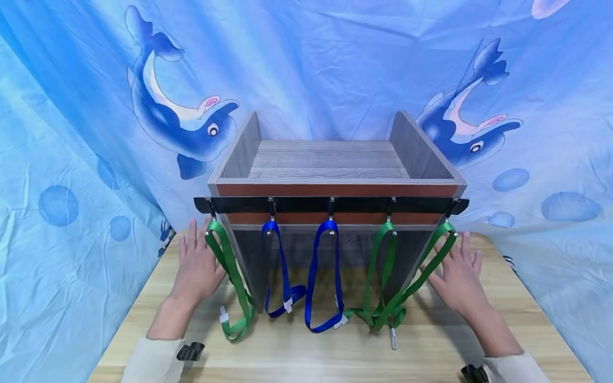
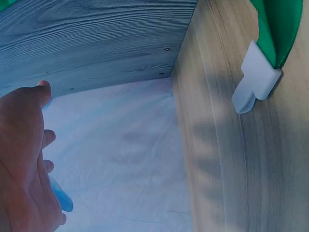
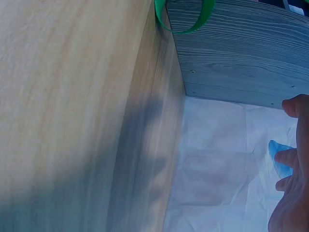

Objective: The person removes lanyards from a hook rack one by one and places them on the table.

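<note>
Table (image 1: 297,364) first; grey shelf (image 1: 335,190) standing on it, plank floor visible in its top compartment (image 1: 330,159). Black rail (image 1: 301,205) spans the front. Left hand (image 1: 197,271) and right hand (image 1: 457,279) flank the shelf, fingers extended, slightly spread, holding nothing; whether the thumbs touch it, I cannot tell. Three green lanyards (image 1: 232,266) and two blue lanyards (image 1: 313,266) hang from the rail. Only my wrist views show side-panel screws (image 2: 167,49).

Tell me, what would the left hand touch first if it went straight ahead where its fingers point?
Most likely the blue cloth hanging beyond the table; nothing plainly stands between it and the left hand, though depth is hard to judge.
</note>
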The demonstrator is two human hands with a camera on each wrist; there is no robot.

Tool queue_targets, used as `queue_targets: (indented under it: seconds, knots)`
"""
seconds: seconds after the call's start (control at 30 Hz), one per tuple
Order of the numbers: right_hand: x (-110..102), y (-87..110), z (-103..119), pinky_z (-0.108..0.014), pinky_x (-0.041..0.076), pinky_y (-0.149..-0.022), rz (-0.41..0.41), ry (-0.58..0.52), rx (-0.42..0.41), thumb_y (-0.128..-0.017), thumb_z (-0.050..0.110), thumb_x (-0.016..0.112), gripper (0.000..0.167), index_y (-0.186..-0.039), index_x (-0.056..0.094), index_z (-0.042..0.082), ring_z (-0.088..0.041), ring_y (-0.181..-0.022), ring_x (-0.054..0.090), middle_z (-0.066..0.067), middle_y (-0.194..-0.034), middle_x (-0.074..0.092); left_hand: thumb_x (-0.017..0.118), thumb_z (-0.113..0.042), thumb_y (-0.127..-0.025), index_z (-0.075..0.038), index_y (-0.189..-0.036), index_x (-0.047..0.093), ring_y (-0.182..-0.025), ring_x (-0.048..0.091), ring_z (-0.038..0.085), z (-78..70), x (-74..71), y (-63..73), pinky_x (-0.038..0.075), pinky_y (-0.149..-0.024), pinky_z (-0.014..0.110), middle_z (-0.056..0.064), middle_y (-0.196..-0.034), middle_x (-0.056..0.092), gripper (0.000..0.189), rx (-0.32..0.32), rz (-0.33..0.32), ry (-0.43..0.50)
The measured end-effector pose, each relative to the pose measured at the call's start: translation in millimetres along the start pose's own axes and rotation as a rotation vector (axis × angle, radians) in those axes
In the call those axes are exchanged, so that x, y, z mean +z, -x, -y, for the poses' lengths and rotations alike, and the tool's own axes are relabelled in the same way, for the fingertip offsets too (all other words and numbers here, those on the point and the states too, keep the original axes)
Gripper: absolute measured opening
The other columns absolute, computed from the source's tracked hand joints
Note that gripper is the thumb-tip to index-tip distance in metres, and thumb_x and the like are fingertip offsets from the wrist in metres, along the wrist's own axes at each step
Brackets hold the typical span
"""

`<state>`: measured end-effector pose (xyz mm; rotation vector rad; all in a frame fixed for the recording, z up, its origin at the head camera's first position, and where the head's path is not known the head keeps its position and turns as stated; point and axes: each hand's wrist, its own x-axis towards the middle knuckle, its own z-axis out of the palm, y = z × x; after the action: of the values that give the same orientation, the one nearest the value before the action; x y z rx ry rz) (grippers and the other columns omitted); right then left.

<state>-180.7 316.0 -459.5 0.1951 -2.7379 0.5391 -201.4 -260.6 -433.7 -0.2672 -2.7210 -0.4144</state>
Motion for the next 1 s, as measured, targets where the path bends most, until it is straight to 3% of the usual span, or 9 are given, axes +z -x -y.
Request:
queue_targets:
  seconds: [0.2,0.4,0.47,0.53,0.6,0.7,0.77,0.87,1.0]
  knots:
    - [-5,-9.3,7,-0.087,0.004,-0.117,-0.025,-0.202,-0.034,-0.104,0.033,0.063,0.069,-0.159,0.040,-0.001,-0.052,-0.163,-0.008,-0.033,-0.171,0.022,0.054,-0.040,-0.107,-0.007,-0.164,0.036,-0.164,-0.005,0.052,8.1,-10.9,3.2,0.007,-0.122,0.082,0.023,-0.177,0.010,0.068,-0.017,-0.031,0.097]
    - [-26,-19.6,29,-0.076,0.034,-0.111,-0.075,-0.447,0.009,-0.106,0.018,0.060,0.047,-0.149,0.052,0.002,-0.056,-0.149,0.036,-0.030,-0.160,0.042,0.052,-0.033,-0.109,-0.013,-0.168,0.027,-0.165,-0.004,0.048,8.1,-29.5,1.3,0.007,-0.122,0.082,0.017,-0.179,0.008,0.067,-0.052,-0.058,0.331]
    - [-32,-20.8,36,-0.065,0.041,-0.109,-0.085,-0.478,0.028,-0.107,0.019,0.058,0.039,-0.144,0.056,0.004,-0.049,-0.143,0.045,-0.026,-0.155,0.048,0.050,-0.032,-0.111,-0.014,-0.169,0.025,-0.165,0.003,0.048,4.1,-37.1,0.7,0.013,-0.122,0.081,0.017,-0.179,0.010,0.066,-0.064,-0.050,0.406]
    - [-35,-21.5,42,-0.044,0.047,-0.108,-0.092,-0.512,0.037,-0.109,0.020,0.057,0.035,-0.140,0.058,0.005,-0.029,-0.137,0.056,-0.018,-0.148,0.055,0.046,-0.031,-0.113,-0.011,-0.169,0.023,-0.164,0.009,0.047,-2.0,-45.2,0.1,0.018,-0.124,0.076,0.019,-0.178,0.013,0.064,-0.071,-0.040,0.511]
    - [-37,-20.7,48,-0.023,0.048,-0.103,-0.101,-0.536,0.037,-0.110,0.021,0.055,0.033,-0.140,0.058,0.008,-0.006,-0.130,0.058,-0.005,-0.143,0.057,0.041,-0.030,-0.114,-0.008,-0.169,0.022,-0.163,0.018,0.045,-9.7,-53.1,-1.8,0.025,-0.130,0.059,0.022,-0.175,0.020,0.061,-0.076,-0.042,0.625]
    - [-38,-18.2,55,-0.006,0.042,-0.090,-0.150,-0.590,0.006,-0.110,0.018,0.053,0.028,-0.137,0.061,0.014,0.013,-0.118,0.053,0.016,-0.134,0.058,0.035,-0.030,-0.116,-0.008,-0.167,0.028,-0.160,0.033,0.035,-21.8,-63.3,-7.9,0.034,-0.127,0.029,0.022,-0.172,0.030,0.056,-0.054,-0.082,0.884]
    - [-39,-17.3,59,-0.009,0.039,-0.087,-0.195,-0.628,-0.034,-0.110,0.013,0.050,0.025,-0.131,0.063,0.016,0.010,-0.113,0.051,0.023,-0.125,0.057,0.032,-0.036,-0.116,-0.011,-0.166,0.031,-0.155,0.043,0.022,-28.7,-69.0,-11.9,0.039,-0.118,0.015,0.017,-0.170,0.036,0.057,-0.023,-0.114,1.054]
    - [-42,-20.3,68,-0.020,0.039,-0.085,-0.240,-0.686,-0.094,-0.107,0.007,0.049,0.028,-0.128,0.066,0.017,-0.004,-0.108,0.052,0.019,-0.120,0.061,0.031,-0.043,-0.115,-0.012,-0.167,0.030,-0.147,0.049,0.007,-36.9,-75.1,-14.6,0.041,-0.116,0.014,0.007,-0.168,0.039,0.060,0.055,-0.147,1.257]
    - [-45,-30.4,79,-0.021,0.042,-0.081,-0.272,-0.807,-0.185,-0.102,0.002,0.050,0.035,-0.132,0.065,0.014,-0.007,-0.101,0.057,0.009,-0.119,0.064,0.031,-0.044,-0.115,-0.003,-0.166,0.027,-0.148,0.047,0.005,-48.0,-77.1,-12.7,0.038,-0.120,0.017,-0.002,-0.165,0.042,0.065,0.182,-0.183,1.334]
